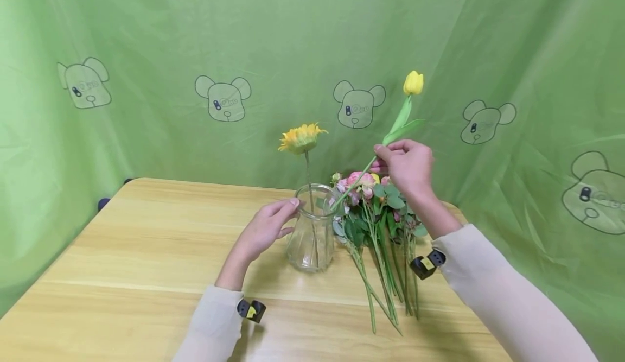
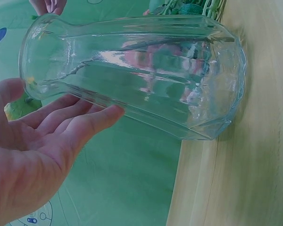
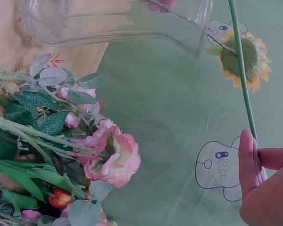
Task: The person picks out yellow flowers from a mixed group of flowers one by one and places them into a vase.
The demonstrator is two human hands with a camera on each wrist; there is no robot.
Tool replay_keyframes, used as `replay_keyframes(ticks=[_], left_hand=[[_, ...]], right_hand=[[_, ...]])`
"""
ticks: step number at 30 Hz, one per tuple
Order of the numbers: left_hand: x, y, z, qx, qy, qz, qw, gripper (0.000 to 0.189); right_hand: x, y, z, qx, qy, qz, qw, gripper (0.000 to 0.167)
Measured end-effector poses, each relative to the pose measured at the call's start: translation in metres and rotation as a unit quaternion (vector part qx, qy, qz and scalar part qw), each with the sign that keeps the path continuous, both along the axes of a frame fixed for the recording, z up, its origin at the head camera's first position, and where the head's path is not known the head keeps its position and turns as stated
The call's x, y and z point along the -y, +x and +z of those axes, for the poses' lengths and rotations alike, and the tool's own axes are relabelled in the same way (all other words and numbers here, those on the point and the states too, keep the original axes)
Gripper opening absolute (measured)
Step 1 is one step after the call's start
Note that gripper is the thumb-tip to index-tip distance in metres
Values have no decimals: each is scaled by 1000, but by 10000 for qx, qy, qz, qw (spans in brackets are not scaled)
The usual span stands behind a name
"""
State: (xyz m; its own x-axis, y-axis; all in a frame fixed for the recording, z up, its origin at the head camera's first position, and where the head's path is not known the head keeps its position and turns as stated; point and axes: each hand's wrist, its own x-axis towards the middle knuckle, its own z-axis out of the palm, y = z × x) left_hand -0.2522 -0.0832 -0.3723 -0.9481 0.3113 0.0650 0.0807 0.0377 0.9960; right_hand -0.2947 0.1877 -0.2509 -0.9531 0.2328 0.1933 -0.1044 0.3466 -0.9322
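Note:
A clear glass vase [image 1: 299, 251] stands upright on the table, a yellow sunflower [image 1: 301, 138] rising from it on a thin dark stem. My left hand [image 1: 266, 226] holds the vase from its left side; the thumb [image 2: 10, 90] is at the rim and the fingers lie along the neck. Between thumb and fingers my right hand [image 1: 409, 169] pinches the green stem of a yellow tulip [image 1: 414, 83]. The tulip slants, its head up to the right and its stem's lower end overlapping the vase's mouth in the head view.
To the vase's right lies a bunch of flowers [image 1: 363, 185] with pink blooms and green leaves, their long stems pointing to the table's near edge. The wooden table [image 1: 161, 242] backs onto a green curtain [image 1: 283, 36] printed with bear faces.

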Motion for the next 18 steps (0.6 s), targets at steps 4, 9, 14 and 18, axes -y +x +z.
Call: replay_keyframes(ticks=[4,9,14,18], left_hand=[[1,0,1,-34,18,-10,10000,56],[1,0,0,-57,22,-13,10000,57],[1,0,0,-49,25,-34,10000,58],[0,0,0,-38,39,-56,10000,58]], right_hand=[[4,-1,-4,-133,96,-48,9999,29],[9,0,-8,-176,31,0,9998,26],[14,1,-13,-383,211,68,9990,25],[18,4,-17,-399,466,162,9980,24]])
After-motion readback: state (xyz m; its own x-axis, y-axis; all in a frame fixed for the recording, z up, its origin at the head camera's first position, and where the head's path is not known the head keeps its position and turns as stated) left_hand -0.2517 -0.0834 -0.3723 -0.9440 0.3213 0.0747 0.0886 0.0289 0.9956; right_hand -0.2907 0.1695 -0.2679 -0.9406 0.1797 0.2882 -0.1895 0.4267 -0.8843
